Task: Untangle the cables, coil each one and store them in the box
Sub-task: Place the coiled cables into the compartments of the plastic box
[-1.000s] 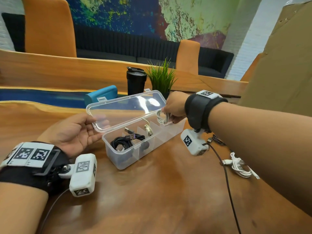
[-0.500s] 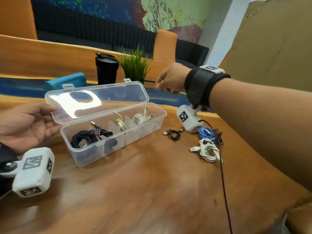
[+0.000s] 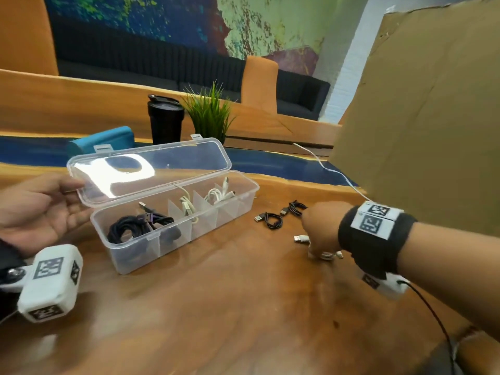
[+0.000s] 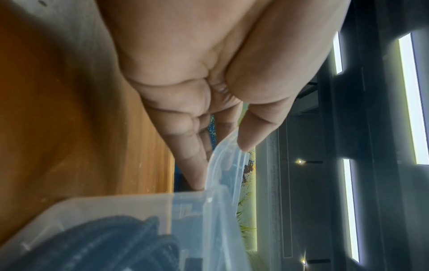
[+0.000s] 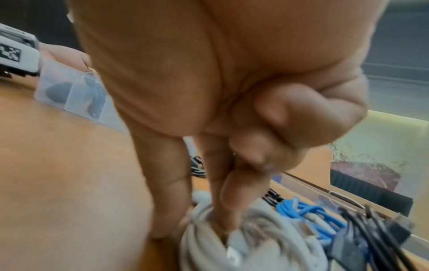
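The right hand (image 3: 322,228), which half a second ago hung in the air above the far end of the box, has come down to the table (image 3: 243,307) at the right, onto the coiled white cable (image 5: 250,243) lying there. Its fingers (image 5: 223,198) reach into the coil, touching it; the blurred wrist view does not show whether they have closed on it. A USB plug (image 3: 300,239) of that cable sticks out from under the hand. Just beyond lie a blue cable (image 5: 308,212) and a bundle of black ones, and a short black cable (image 3: 273,219) sits nearer the box.

The left hand (image 3: 40,209) has stayed where it was (at the box's left end), thumb and straight fingers holding the edge of the clear lid (image 3: 151,169) open. The box (image 3: 173,239) has not moved: a black cable (image 3: 135,226) fills its left compartment, and white cables (image 3: 216,194) sit in two compartments further right.
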Demonstrator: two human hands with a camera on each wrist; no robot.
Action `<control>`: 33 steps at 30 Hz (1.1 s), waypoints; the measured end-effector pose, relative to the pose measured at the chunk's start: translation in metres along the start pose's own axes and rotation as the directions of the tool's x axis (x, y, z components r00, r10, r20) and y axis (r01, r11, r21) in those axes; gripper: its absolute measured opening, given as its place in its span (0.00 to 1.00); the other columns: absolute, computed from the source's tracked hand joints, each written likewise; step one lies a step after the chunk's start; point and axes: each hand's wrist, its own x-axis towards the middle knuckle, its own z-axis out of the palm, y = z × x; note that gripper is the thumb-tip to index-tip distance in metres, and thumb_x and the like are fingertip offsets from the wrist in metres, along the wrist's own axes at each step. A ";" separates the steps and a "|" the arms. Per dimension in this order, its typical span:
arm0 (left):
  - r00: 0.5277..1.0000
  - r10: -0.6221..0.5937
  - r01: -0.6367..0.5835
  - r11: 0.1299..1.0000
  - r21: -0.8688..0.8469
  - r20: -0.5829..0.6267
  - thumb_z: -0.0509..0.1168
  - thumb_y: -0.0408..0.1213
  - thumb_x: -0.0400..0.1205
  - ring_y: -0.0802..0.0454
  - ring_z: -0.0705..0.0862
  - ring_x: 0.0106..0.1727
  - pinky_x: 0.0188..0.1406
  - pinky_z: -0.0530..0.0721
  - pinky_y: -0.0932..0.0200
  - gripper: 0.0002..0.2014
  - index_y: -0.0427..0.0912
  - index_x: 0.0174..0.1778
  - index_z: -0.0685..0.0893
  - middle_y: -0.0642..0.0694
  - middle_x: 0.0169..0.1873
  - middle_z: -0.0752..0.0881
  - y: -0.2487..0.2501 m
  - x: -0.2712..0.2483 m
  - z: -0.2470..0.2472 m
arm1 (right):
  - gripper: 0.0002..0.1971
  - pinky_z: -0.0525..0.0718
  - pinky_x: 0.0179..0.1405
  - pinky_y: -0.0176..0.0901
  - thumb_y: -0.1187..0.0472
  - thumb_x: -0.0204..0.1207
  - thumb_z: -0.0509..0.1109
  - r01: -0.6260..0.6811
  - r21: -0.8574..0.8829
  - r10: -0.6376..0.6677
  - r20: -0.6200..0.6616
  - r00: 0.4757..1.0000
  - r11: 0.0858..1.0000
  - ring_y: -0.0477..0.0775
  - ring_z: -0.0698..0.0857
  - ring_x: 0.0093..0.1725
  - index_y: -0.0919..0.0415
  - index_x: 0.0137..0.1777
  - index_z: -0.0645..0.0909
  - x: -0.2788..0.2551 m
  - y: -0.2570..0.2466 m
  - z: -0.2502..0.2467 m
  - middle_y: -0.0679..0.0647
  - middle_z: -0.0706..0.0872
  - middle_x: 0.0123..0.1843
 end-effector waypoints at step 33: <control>0.995 0.000 0.001 1.000 -0.001 0.097 0.56 0.31 0.86 0.48 0.94 0.40 0.32 0.92 0.55 0.20 0.31 0.74 0.77 0.35 0.45 0.93 0.007 -0.048 0.033 | 0.05 0.64 0.25 0.39 0.64 0.79 0.65 0.145 0.978 -0.186 -0.116 0.976 0.152 0.49 0.72 0.28 0.64 0.51 0.80 0.018 -0.055 -0.132 0.59 0.81 0.39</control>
